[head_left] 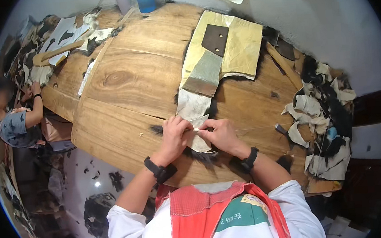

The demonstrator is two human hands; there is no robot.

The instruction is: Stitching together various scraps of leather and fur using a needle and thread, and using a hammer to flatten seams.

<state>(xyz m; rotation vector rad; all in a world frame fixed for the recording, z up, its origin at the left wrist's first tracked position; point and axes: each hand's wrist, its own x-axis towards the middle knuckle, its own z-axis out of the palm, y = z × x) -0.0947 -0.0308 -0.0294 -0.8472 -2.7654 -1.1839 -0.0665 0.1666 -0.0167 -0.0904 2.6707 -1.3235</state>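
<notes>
On the wooden table in front of me lies a pale strip of hide (193, 101), with dark fur showing at its edges. My left hand (173, 133) is closed, its fingertips pinching the strip near a seam. Close beside it, my right hand (223, 134) is closed on the same spot, thumb and fingers pressed together. Whether a needle sits between the fingertips is too small to tell. A thin pale thread (256, 127) runs from my right hand toward the hide scraps. A grey metal plate (204, 72) rests across the strip's far end.
Beyond the plate are yellow paper (243, 47) and a dark brown piece with holes (215, 38). Fur and hide scraps (308, 109) heap at the right, near a wooden stick (283, 64). A blue bottle (146, 1) stands at the back. Another person (21, 123) works at the left.
</notes>
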